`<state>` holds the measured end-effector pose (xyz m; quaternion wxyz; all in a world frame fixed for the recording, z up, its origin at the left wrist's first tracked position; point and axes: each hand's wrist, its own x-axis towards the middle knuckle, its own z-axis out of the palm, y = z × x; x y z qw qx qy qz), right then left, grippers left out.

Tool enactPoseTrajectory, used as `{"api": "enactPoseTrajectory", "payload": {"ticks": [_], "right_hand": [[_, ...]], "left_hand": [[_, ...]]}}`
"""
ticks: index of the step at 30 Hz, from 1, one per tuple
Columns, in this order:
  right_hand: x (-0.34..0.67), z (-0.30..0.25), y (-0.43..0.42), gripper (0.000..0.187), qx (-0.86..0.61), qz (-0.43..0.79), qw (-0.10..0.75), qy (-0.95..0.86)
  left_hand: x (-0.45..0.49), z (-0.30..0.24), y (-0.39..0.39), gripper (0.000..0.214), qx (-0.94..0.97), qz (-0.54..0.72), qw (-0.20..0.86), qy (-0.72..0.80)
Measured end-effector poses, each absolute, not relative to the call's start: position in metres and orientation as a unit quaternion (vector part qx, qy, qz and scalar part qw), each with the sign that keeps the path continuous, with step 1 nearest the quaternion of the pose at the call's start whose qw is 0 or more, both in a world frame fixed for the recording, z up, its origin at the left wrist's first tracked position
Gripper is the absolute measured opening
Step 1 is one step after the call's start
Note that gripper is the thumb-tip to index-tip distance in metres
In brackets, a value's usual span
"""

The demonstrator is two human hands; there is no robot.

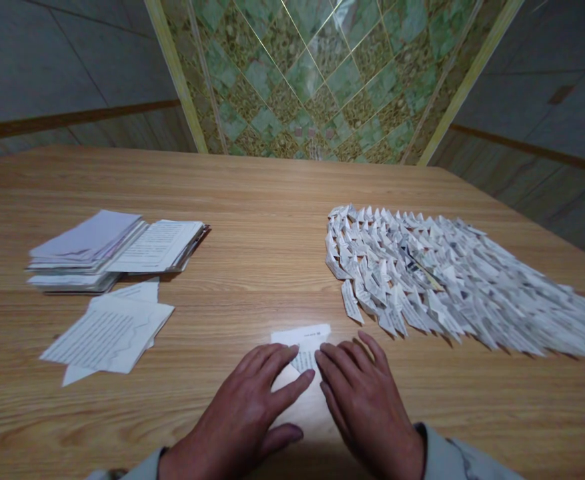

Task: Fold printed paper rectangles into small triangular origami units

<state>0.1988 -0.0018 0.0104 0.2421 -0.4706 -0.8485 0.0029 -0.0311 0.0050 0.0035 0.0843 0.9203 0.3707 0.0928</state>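
The paper piece (pixel 306 341), small, white and printed with text, lies flat on the wooden table (pixel 267 220) near its front edge, about midway across, in the head view. Both hands rest on its near part, so only its far edge and a folded bit between the fingertips show. The left hand (pixel 252 410) lies palm down with its fingers stretched out and slightly spread, the fingertips pressing on the paper's left side; it grasps nothing. The right hand (pixel 365 400) lies the same way, flat and open, its fingertips on the paper's right side, just beside those of the left hand. Grey sleeves show at both wrists.

To the right of the hands, a wide heap of small folded paper pieces (pixel 452 280) spreads over the table, its nearest pieces close to the right hand. On the left, well apart, sits a stack of printed pages (pixel 117 248), with a few loose sheets (pixel 107 333) lying in front of it. Beyond the table's far edge, a green patterned tile floor (pixel 312 73) shows.
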Motion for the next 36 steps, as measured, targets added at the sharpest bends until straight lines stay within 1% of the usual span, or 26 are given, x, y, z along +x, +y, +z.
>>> {"api": "enactPoseTrajectory", "payload": {"ticks": [9,12,18,23,26,29,36], "right_hand": [[0.2004,0.0116,-0.0005,0.032,-0.459,0.0,0.217,-0.861],[0.2017,0.0104,-0.0011,0.035,-0.485,-0.009,0.216,-0.847],[0.2024,0.012,0.0014,0.028,-0.507,-0.013,0.214,-0.835],[0.196,0.0053,-0.002,0.035,-0.433,-0.016,0.23,-0.871],[0.1966,0.0027,-0.0027,0.037,-0.458,-0.01,0.221,-0.861],[0.2001,0.0047,-0.0005,0.034,-0.505,-0.015,0.218,-0.835],[0.1979,0.0096,0.0045,0.024,-0.51,-0.038,0.222,-0.83]], "left_hand": [[-0.034,-0.0039,0.0039,0.082,0.919,0.11,0.081,0.371],[-0.0339,-0.0033,0.004,0.084,0.917,0.113,0.07,0.376],[-0.0312,0.002,0.0042,0.083,0.914,0.107,0.062,0.386],[-0.0313,0.0006,0.0035,0.075,0.914,0.116,0.052,0.385],[-0.0311,-0.0005,0.0022,0.074,0.91,0.121,0.051,0.393],[-0.031,-0.0013,0.0013,0.077,0.908,0.12,0.05,0.397],[-0.0334,-0.0039,-0.0007,0.073,0.912,0.116,0.02,0.394]]}}
